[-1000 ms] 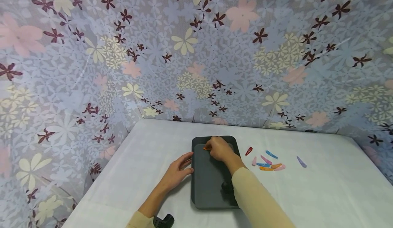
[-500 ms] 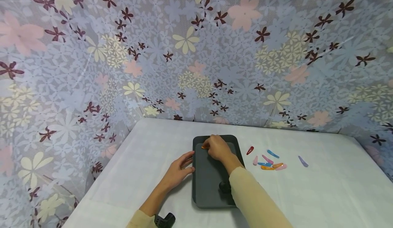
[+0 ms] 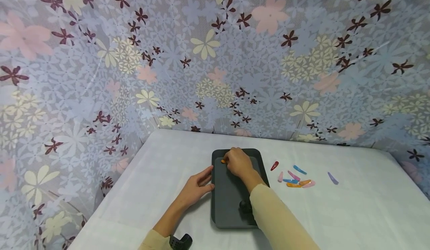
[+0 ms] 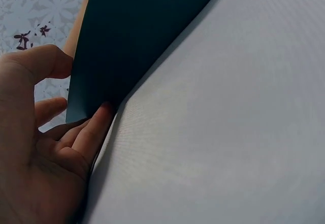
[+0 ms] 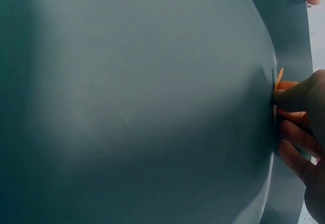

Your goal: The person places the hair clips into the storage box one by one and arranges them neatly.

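Placement step apparently in hand.
The right hand [image 3: 237, 162] pinches an orange clip [image 3: 223, 161] inside the tray [image 3: 230, 201], near its far end; the left hand [image 3: 196, 187] (fingers relaxed) touches the tray's left side. Next move likely calls for gentle release.

Even light is brightening the worktop [image 3: 352, 212]; beside the right grip [image 3: 239, 163], a soft shadow is dimming the tray [image 5: 152, 56] and glare is lining its edge.
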The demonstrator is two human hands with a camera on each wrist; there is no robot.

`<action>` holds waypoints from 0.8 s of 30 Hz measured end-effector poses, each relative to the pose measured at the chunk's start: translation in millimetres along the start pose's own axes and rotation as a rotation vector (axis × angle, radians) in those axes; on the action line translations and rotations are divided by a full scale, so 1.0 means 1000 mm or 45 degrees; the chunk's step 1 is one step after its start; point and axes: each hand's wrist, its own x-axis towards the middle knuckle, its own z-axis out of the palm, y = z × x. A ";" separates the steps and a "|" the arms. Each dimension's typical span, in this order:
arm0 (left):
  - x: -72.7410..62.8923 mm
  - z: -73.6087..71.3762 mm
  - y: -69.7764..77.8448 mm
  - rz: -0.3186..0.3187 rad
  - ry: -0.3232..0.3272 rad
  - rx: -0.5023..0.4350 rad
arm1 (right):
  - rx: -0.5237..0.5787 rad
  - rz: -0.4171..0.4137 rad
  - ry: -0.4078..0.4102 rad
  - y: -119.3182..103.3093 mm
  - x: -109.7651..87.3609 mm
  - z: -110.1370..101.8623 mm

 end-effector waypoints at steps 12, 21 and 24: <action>0.001 -0.002 0.001 -0.013 -0.020 -0.026 | 0.029 0.011 0.068 -0.001 0.005 0.005; 0.001 0.000 0.001 -0.002 -0.016 -0.031 | 0.052 0.006 0.055 -0.003 0.011 0.006; 0.002 0.001 0.001 -0.019 -0.017 -0.061 | 0.064 0.006 0.060 -0.002 0.011 0.007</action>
